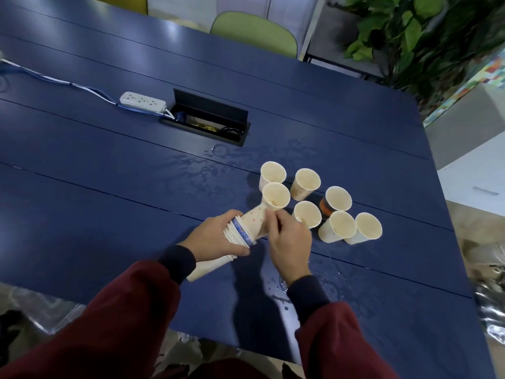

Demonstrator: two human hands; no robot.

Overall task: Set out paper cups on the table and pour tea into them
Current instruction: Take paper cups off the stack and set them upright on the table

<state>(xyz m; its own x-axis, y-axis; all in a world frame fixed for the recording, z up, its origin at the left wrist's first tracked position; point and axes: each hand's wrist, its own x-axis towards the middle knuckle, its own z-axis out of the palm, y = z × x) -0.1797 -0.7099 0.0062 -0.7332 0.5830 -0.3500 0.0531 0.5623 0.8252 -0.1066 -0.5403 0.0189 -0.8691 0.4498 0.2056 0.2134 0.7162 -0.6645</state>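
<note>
Nearest the bench [109, 173] edge, two red sleeves [131, 302] reach in. The left hand [216, 237] grips the stack [240, 233] round its cluster of rims. The stack lies tilted, its long axis running from near-left to far-right, with the narrow end pointing at the set-out cups [307, 217]. The right hand [288, 242] sits just beyond, at that narrow end, with its fingers curled round the dotted outer cup [255, 221], pinching it.

Both hands are on the one stack, and the right is nearer the free end. A pull along the axis, away from the left hand, looks like the way to strip that cup off; a sideways tug would likely jam it.

Water [287, 285] lies on the bench by the right wrist. Just past the fingertips a cup mouth [276, 196] shows with its base hidden, so I cannot tell whether it stands alone. Six more cups stand upright in a loose cluster to the right, a dark can [323, 207] among them. No tea or pot shows, so pouring seems not yet begun. Farther off lie a strip [142, 103], an open hatch [210, 116], then a chair [254, 34] and a plant [404, 31].
</note>
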